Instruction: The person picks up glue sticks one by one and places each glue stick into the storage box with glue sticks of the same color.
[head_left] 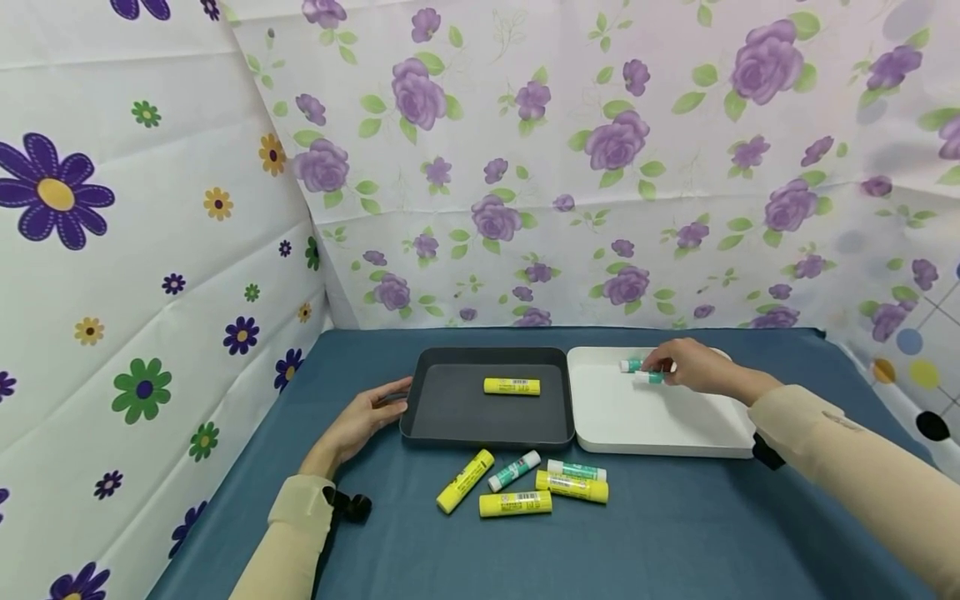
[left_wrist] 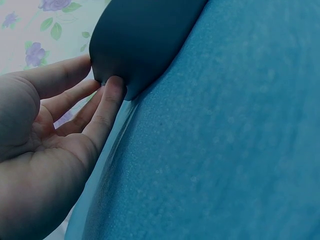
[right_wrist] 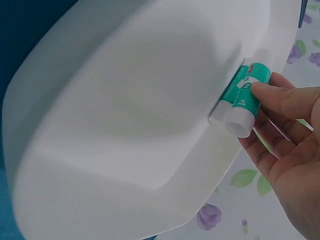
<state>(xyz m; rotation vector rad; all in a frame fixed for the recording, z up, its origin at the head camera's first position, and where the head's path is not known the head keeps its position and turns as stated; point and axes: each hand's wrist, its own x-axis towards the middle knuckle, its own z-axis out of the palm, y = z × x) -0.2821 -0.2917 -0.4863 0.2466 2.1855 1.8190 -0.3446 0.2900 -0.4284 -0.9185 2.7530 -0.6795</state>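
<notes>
A green-and-white glue stick is pinched between the thumb and fingers of my right hand. It overlaps a second green-and-white glue stick lying along the far wall inside the white tray. On the other side, my left hand touches the outer left wall of the dark grey tray, fingers mostly straight; in the left wrist view its fingertips meet the tray's corner. One yellow glue stick lies within the dark tray.
Before the trays, on the blue cloth, lie yellow glue sticks and two green-and-white glue sticks. The two trays stand side by side. Flowered curtains hang behind and at the left of the table.
</notes>
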